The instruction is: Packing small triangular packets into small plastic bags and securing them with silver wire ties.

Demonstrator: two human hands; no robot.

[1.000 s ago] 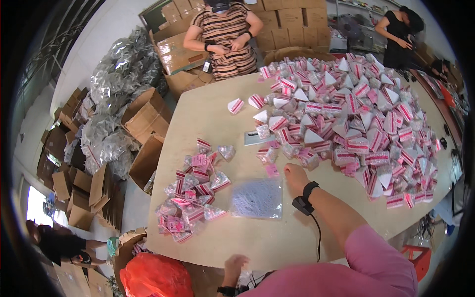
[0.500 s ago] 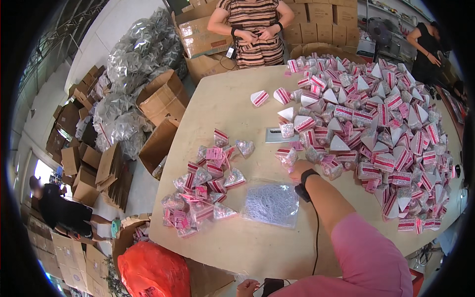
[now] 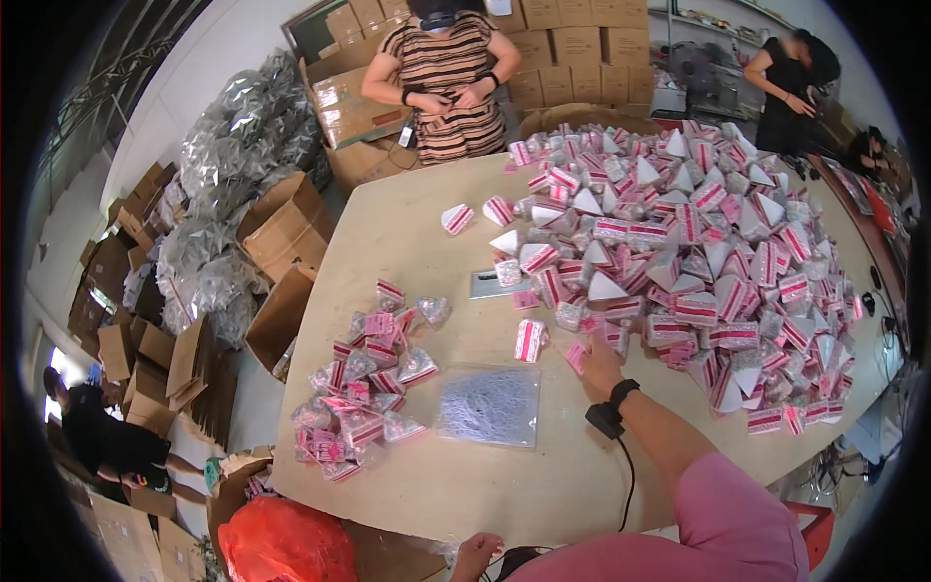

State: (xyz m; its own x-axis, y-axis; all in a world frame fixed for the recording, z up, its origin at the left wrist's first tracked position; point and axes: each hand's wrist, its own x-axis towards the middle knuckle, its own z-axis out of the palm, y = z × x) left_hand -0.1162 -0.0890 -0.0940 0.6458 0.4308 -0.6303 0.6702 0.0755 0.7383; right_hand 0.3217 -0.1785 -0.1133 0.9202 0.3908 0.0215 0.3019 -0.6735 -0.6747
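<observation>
My right hand [image 3: 602, 369] reaches to the near left edge of a large heap of small clear packets [image 3: 679, 228] with pink-and-white striped labels. Its fingers are closed on one of these packets [image 3: 613, 338]; a pink tag [image 3: 576, 357] shows beside the thumb. Just left of it a single striped packet [image 3: 530, 339] stands apart on the table. My left hand [image 3: 477, 555] is low at the table's front edge, fingers loosely curled, with nothing visible in them. Between the heap and a smaller group of packets [image 3: 359, 388] lies a flat clear bag of pale lilac strands [image 3: 488, 405].
A small silver-grey flat object [image 3: 493, 283] lies by the heap. A black cable [image 3: 630, 485] runs from my right wrist. A red plastic bag [image 3: 286, 545] and cartons [image 3: 281, 228] flank the table's left side. Across the table stands a person in stripes [image 3: 451, 87].
My right hand has moved right, away from a packet that now stands alone on the table, and its fingers are at another packet by the heap. The whole view has shifted.
</observation>
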